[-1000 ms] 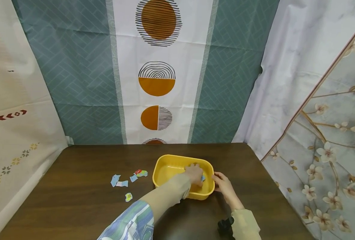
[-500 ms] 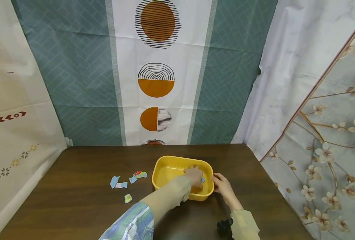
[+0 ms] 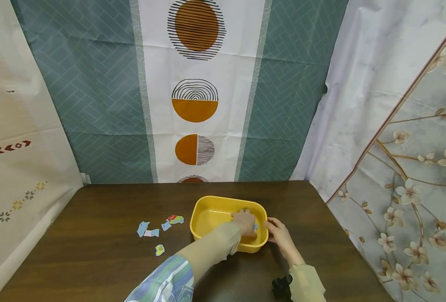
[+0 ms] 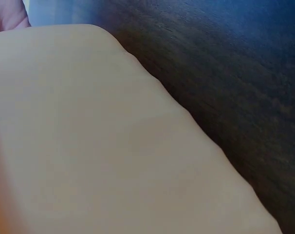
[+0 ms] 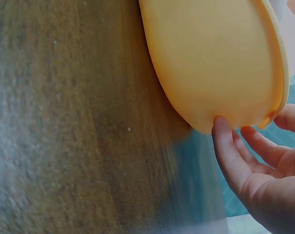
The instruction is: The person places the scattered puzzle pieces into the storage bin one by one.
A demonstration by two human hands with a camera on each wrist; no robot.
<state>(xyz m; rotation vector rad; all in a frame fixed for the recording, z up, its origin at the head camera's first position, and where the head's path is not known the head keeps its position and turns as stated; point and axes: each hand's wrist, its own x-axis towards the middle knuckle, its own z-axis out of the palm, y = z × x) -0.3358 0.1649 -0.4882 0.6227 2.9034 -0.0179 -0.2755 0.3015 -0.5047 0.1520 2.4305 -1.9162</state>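
Observation:
A yellow plastic tub (image 3: 211,197) stands on the brown table. My left hand (image 3: 244,221) reaches down inside its right half, the fingertips mostly hidden behind the back of the hand. A small light-blue piece (image 3: 255,226) shows right beside those fingers; I cannot tell whether they pinch it. In the left wrist view the beige sleeve (image 4: 113,141) covers nearly everything. My right hand (image 3: 279,234) holds the tub at its right end. In the right wrist view its curved fingers (image 5: 230,146) touch the tub's outer wall, with one digit up at the rim.
Left of the tub lie several flat paper-like pieces: a blue one (image 3: 143,228), a pink-and-blue one (image 3: 152,233), a red-and-green one (image 3: 175,219) and a yellow-green one (image 3: 160,250). A black device (image 3: 282,287) sits by the right cuff. Patterned cloths (image 3: 291,105) hang around the table (image 3: 76,251).
Hardly anything differs. The head view has shifted slightly; the left hand stays in the tub and the right hand stays at its right end.

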